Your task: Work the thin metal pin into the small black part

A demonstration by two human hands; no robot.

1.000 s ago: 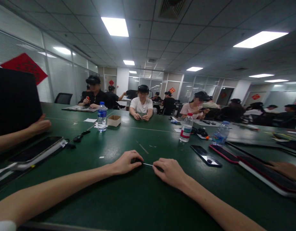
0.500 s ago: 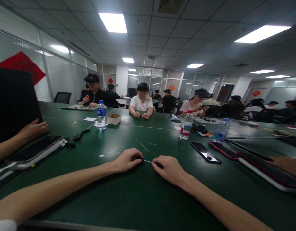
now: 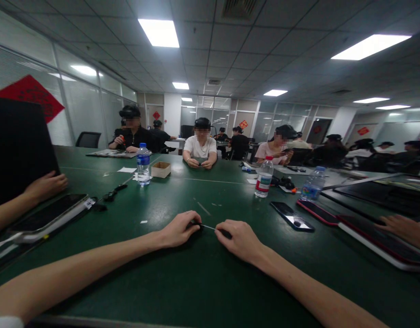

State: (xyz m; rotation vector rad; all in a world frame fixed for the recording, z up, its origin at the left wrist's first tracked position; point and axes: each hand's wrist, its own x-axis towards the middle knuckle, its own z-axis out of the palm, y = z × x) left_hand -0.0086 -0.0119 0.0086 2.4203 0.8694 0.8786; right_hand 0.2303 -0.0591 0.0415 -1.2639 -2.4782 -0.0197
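My left hand rests on the green table with fingers pinched around the dark end of a thin silvery rod. The fingers cover most of that dark end, so its kind cannot be made out. At the rod's other end, the thumb and fingertips of my right hand close on its tip. Between the two hands the rod lies nearly level, just above the tabletop. A small white scrap lies left of my left hand.
A phone, a red-capped bottle and a blue-labelled bottle stand or lie beyond my hands, with a small open box. Co-workers' hands reach in at left and right. A person sits opposite.
My left hand has turned slightly, and less of the rod's dark end shows. My right hand stays nearly in place. At the right, a black flat panel by the co-worker has come lower.
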